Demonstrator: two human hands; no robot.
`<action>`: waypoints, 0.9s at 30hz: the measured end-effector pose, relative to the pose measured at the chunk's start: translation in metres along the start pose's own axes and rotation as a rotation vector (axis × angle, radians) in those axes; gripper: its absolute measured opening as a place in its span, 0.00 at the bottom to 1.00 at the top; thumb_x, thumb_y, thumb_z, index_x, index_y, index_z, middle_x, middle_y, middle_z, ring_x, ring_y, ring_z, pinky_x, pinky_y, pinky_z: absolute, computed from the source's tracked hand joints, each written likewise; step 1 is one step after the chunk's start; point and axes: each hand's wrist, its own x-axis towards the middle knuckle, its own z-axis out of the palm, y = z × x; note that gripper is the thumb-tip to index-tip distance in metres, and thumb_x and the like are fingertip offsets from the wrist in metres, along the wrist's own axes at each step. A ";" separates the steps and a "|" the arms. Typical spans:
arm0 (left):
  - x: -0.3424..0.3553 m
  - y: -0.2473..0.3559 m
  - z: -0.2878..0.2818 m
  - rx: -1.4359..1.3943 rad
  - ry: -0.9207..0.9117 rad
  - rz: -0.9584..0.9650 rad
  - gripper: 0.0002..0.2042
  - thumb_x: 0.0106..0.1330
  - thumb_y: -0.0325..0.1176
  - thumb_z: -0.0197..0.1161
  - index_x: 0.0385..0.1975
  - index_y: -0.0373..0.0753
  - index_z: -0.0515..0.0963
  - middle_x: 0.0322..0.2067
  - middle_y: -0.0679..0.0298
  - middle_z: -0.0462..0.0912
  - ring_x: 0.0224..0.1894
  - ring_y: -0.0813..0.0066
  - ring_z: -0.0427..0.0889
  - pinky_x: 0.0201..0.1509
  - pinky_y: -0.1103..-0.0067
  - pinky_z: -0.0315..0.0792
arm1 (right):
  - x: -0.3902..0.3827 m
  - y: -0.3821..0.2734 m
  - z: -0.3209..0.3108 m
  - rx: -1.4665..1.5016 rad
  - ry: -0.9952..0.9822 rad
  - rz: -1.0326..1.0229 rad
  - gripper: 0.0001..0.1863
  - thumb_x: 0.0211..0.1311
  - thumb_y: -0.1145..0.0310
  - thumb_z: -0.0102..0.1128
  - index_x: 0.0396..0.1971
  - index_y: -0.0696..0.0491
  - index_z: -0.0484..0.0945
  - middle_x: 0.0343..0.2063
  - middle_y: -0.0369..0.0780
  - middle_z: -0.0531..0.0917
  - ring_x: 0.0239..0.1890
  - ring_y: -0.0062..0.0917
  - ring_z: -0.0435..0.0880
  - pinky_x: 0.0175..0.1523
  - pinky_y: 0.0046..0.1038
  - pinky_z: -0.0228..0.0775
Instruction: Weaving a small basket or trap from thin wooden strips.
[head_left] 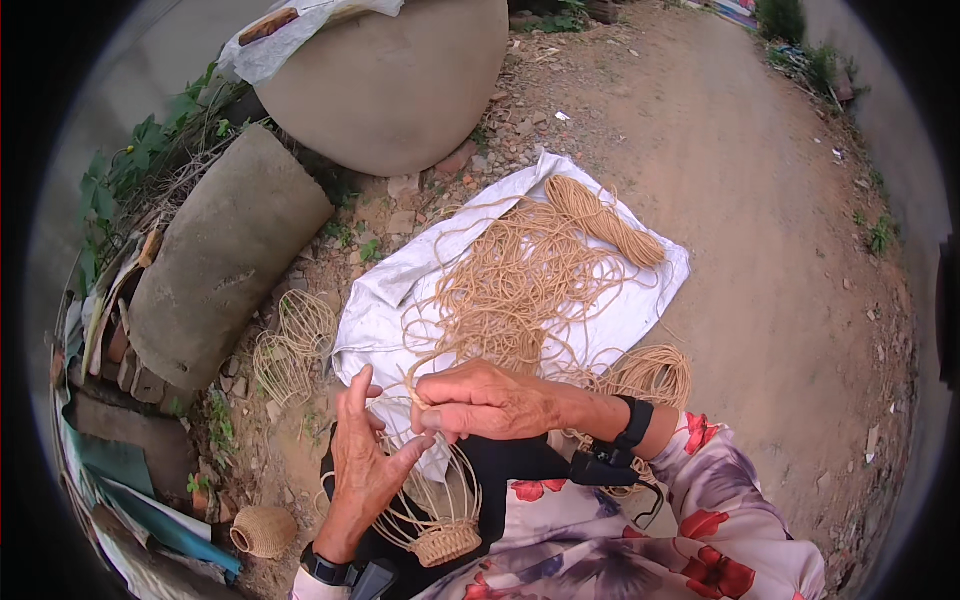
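Note:
A partly woven basket (444,543) rests at my lap, its tan woven end toward me and its bare ribs bowing up and away. My right hand (490,402) pinches a tan cord (411,384) between thumb and fingers above the ribs. Beside the ribs, on the left, my left hand (362,462) has its fingers and thumb apart, the thumb reaching toward my right fingertips. No held thing shows in it; whether its palm touches the ribs is hidden. Ahead, a loose tangle of the same cord (500,285) spreads over a white sheet (372,318).
A bundled cord hank (605,222) lies on the sheet's far side, and a coil (650,376) at its right. Open rib frames (295,345) sit left of the sheet. A small woven basket (264,532) lies lower left. Concrete pieces (230,260) and a dirt path (740,250) flank the sheet.

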 end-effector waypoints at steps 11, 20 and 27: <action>0.002 -0.109 -0.093 -0.496 0.541 -0.212 0.11 0.69 0.41 0.61 0.37 0.38 0.79 0.24 0.72 0.75 0.18 0.88 0.69 0.20 0.86 0.65 | -0.053 -0.085 0.084 -0.085 -0.287 -0.169 0.09 0.65 0.70 0.55 0.38 0.60 0.79 0.27 0.44 0.80 0.24 0.35 0.78 0.30 0.33 0.68; -0.115 -0.226 -0.215 -0.567 0.970 -0.414 0.15 0.68 0.46 0.61 0.38 0.39 0.78 0.23 0.69 0.76 0.21 0.81 0.74 0.21 0.81 0.70 | -0.117 -0.098 0.009 0.134 0.387 0.014 0.14 0.68 0.62 0.53 0.33 0.58 0.77 0.14 0.30 0.67 0.15 0.12 0.60 0.23 0.18 0.57; -0.197 -0.242 -0.248 -1.054 0.918 -0.402 0.18 0.70 0.47 0.57 0.48 0.39 0.75 0.36 0.63 0.80 0.35 0.73 0.79 0.41 0.76 0.77 | -0.120 -0.121 0.024 0.108 -0.076 -0.294 0.15 0.66 0.63 0.56 0.35 0.62 0.80 0.26 0.45 0.83 0.24 0.19 0.80 0.31 0.20 0.71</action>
